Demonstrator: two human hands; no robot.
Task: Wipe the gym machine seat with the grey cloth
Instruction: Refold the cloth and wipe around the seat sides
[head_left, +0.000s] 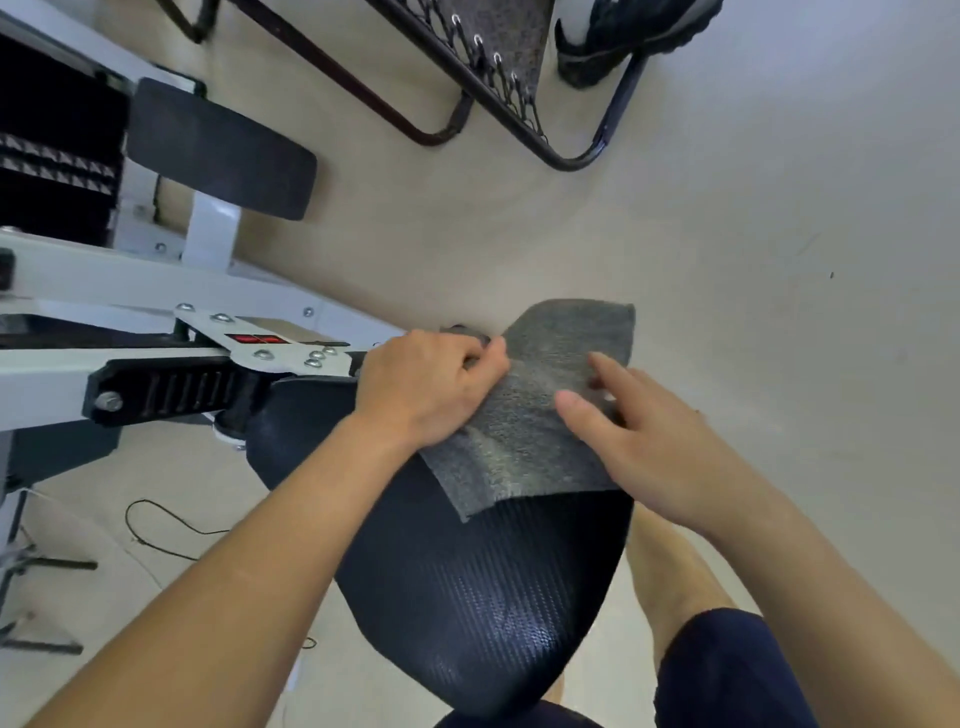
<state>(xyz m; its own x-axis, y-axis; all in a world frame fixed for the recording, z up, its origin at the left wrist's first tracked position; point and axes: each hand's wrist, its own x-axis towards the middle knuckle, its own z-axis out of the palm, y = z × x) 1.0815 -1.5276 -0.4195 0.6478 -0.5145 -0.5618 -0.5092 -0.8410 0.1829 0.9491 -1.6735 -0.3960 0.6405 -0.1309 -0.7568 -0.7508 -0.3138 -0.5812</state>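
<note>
The gym machine seat is a black textured pad in the lower middle of the head view. A grey cloth lies spread over its far end, one corner hanging past the edge. My left hand pinches the cloth's left edge with curled fingers. My right hand rests flat on the cloth's right side, fingers apart and thumb stretched over the fabric.
The white machine frame with a black bracket runs in from the left. A second black pad stands beyond it. A dark metal chair frame and a black shoe sit at the top. A thin cord lies on the floor.
</note>
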